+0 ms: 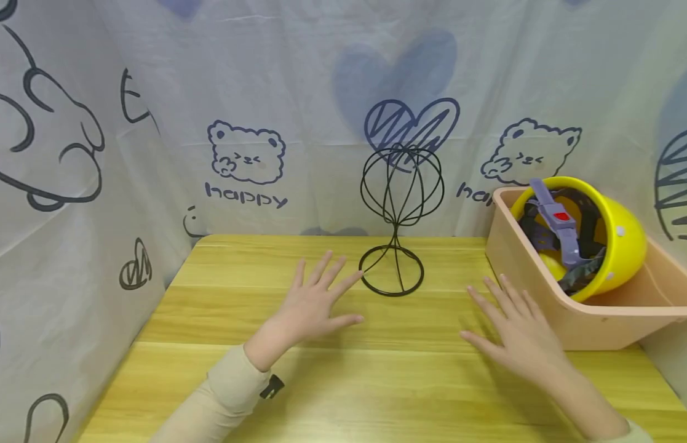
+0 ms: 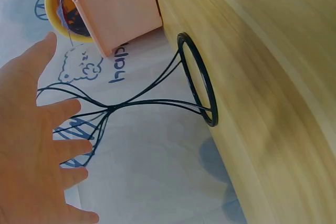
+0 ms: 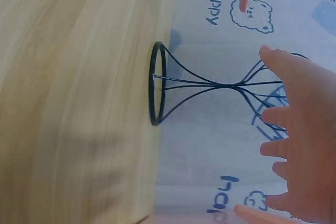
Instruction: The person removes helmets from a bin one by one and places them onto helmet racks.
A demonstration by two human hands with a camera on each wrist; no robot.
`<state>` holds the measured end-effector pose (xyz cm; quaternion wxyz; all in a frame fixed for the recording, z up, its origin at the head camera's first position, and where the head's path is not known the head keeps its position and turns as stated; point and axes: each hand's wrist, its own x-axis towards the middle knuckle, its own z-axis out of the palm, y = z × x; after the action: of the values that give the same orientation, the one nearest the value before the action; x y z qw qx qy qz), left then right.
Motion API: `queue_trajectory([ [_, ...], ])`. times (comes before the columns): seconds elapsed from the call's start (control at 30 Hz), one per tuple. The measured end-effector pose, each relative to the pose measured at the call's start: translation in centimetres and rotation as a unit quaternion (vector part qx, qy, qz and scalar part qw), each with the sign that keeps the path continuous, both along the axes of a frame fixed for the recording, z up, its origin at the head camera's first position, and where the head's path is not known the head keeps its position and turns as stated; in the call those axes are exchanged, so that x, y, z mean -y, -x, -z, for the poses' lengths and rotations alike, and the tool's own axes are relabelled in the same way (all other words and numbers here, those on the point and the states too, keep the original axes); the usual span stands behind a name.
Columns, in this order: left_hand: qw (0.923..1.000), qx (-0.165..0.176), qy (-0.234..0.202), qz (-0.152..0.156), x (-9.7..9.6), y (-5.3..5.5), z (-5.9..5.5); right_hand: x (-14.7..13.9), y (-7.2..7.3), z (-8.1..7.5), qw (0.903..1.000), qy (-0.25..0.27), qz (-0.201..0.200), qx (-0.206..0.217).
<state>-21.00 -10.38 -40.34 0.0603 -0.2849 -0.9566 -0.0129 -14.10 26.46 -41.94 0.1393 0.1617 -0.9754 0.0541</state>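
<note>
A black wire stand (image 1: 396, 227) with a round base ring and a globe-shaped top stands upright towards the back of the wooden table. My left hand (image 1: 312, 307) is spread above the table, to the near left of the stand, holding nothing. To the near right hovers my right hand (image 1: 520, 338), fingers spread and likewise bare. A yellow helmet (image 1: 625, 240) with a lavender chin strap and red-marked buckle lies on its side in a pink bin (image 1: 614, 326), just beyond the right hand. Both wrist views show the stand (image 2: 118, 106) beyond the fingers.
The pink bin takes up the right side of the table (image 1: 343, 394). Behind and on the left hangs a white cloth (image 1: 321, 80) printed with bears and hearts, close to the table's back edge.
</note>
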Motion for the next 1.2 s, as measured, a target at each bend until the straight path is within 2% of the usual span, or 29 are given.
queue_trajectory([
  [0.2, 0.9971, -0.060, -0.021, 0.041, -0.6, 0.0, -0.7, -0.9, -1.1, -1.1, 0.9993, -0.010, -0.014, -0.032],
  [0.47, 0.9857, -0.129, -0.052, 0.095, -2.3, 0.5, -1.8, -2.5, -2.0, -2.4, 0.9952, -0.001, -0.048, -0.085],
  [0.67, 0.9784, -0.156, -0.049, 0.126, -4.0, 0.8, -3.1, -3.9, -2.4, -3.7, 0.9921, 0.010, -0.043, -0.117],
  [0.83, 0.9691, -0.184, -0.056, 0.154, -5.6, 1.3, -3.8, -5.3, -2.7, -4.6, 0.9893, 0.019, -0.036, -0.140],
  [1.03, 0.9604, -0.210, -0.062, 0.173, -7.4, 1.7, -4.4, -6.8, -3.1, -5.3, 0.9864, 0.023, -0.016, -0.162],
  [1.2, 0.9569, -0.216, -0.068, 0.181, -8.9, 2.2, -5.1, -8.0, -3.1, -5.5, 0.9842, 0.018, 0.002, -0.176],
])
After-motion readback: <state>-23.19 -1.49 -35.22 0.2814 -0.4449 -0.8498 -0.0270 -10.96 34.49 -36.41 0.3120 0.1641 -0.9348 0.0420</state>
